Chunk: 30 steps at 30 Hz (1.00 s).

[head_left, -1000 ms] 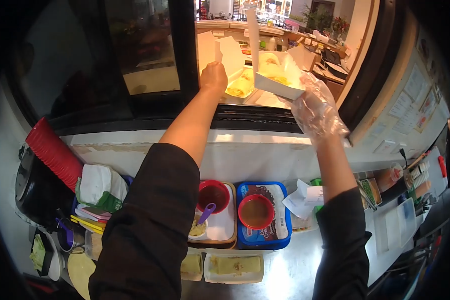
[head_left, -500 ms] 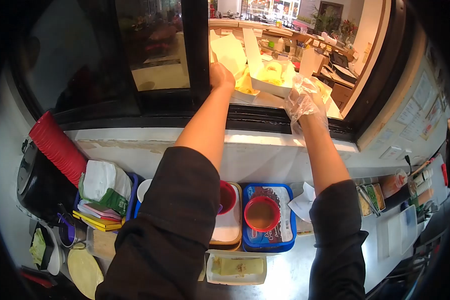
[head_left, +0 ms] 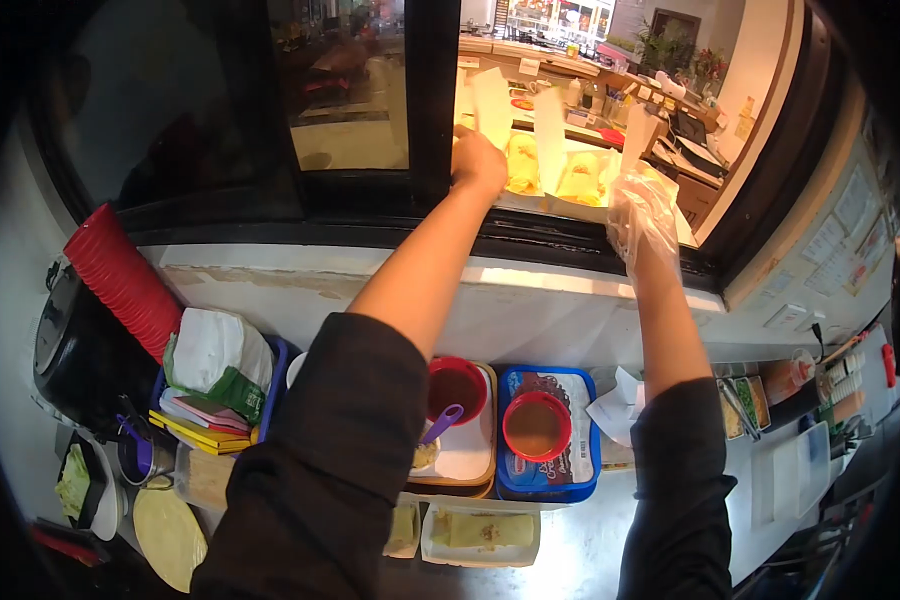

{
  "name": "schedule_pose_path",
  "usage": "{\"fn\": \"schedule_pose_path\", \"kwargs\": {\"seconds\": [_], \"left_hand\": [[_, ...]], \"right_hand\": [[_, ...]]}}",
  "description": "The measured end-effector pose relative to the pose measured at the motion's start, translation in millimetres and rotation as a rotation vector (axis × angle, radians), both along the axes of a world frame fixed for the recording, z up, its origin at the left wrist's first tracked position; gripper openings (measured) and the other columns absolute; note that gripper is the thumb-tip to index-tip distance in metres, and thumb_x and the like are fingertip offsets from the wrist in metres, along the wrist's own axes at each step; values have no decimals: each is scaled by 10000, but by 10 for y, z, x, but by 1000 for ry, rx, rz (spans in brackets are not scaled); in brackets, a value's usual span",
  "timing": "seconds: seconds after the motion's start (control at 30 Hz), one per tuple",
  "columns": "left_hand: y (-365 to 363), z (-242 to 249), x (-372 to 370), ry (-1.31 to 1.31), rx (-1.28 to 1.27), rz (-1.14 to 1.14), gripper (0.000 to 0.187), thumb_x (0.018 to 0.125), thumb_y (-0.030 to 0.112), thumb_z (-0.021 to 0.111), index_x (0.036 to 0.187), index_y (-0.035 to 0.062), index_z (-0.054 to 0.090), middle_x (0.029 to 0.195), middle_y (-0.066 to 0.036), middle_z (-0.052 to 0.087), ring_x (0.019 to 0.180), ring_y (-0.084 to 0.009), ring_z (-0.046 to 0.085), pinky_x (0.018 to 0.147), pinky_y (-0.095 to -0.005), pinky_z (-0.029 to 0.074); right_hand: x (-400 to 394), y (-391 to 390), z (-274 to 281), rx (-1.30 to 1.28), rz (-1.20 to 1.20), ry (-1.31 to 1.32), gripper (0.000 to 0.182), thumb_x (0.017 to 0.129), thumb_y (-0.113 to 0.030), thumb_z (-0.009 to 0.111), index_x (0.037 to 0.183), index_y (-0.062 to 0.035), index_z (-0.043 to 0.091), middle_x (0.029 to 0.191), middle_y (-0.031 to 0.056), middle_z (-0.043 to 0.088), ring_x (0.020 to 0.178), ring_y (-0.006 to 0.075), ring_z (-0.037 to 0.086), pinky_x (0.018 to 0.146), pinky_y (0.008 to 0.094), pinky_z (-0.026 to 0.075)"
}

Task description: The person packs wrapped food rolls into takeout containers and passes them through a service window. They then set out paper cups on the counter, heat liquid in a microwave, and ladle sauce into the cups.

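Note:
Both arms reach through the window opening to a row of open white paper takeout boxes. Yellow folded food lies in the middle box (head_left: 582,180) and in the left box (head_left: 523,165); their lids stand up. My bare left hand (head_left: 481,162) is at the left end of the row, against the left box, its fingertips hidden. My right hand (head_left: 642,212), in a clear plastic glove, is closed at the near right corner of the row, on the edge of a right-hand box.
Below the sill (head_left: 390,270) are a red bowl of dark sauce (head_left: 457,385) and a red bowl of brown sauce (head_left: 537,426) on a blue-rimmed tub (head_left: 580,480). Another food box (head_left: 480,535) lies in front. Stacked red cups (head_left: 120,280) lean left. The black window frame (head_left: 430,120) borders my left hand.
The boxes now sit lower and more in line, the middle one no longer tilted up. Both hands appear slightly farther right, and the view has shifted a little.

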<state>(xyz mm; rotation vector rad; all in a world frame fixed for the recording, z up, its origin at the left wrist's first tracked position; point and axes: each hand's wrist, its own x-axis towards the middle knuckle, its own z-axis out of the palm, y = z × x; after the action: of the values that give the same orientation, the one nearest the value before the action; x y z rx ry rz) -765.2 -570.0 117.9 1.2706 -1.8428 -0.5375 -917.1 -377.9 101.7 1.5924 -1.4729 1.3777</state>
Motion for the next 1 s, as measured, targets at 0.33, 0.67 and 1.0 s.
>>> {"fn": "schedule_pose_path", "kwargs": {"seconds": [0.33, 0.67, 1.0], "left_hand": [[453, 234, 352, -146, 73, -242, 633, 775, 149, 578, 1186, -226, 275, 1045, -290, 554, 963, -336, 595, 810, -371, 494], [570, 410, 501, -138, 80, -281, 711, 738, 157, 577, 1198, -234, 202, 1032, -316, 546, 985, -330, 584, 822, -354, 487], [1065, 647, 750, -80, -326, -506, 760, 749, 171, 581, 1227, -247, 162, 791, -316, 586, 740, -388, 618, 679, -383, 512]], "right_hand": [[216, -331, -89, 288, -216, 125, 209, 840, -225, 524, 990, -95, 589, 1037, 110, 569, 964, 268, 546, 861, 352, 428], [-428, -1156, -142, 752, -364, 240, 198, 797, -196, 487, 863, -51, 605, 863, 143, 594, 789, 260, 551, 685, 338, 423], [303, -1308, 154, 812, -510, 461, 280, 853, -170, 467, 1105, -75, 544, 969, 100, 587, 881, 223, 575, 754, 326, 452]]}}
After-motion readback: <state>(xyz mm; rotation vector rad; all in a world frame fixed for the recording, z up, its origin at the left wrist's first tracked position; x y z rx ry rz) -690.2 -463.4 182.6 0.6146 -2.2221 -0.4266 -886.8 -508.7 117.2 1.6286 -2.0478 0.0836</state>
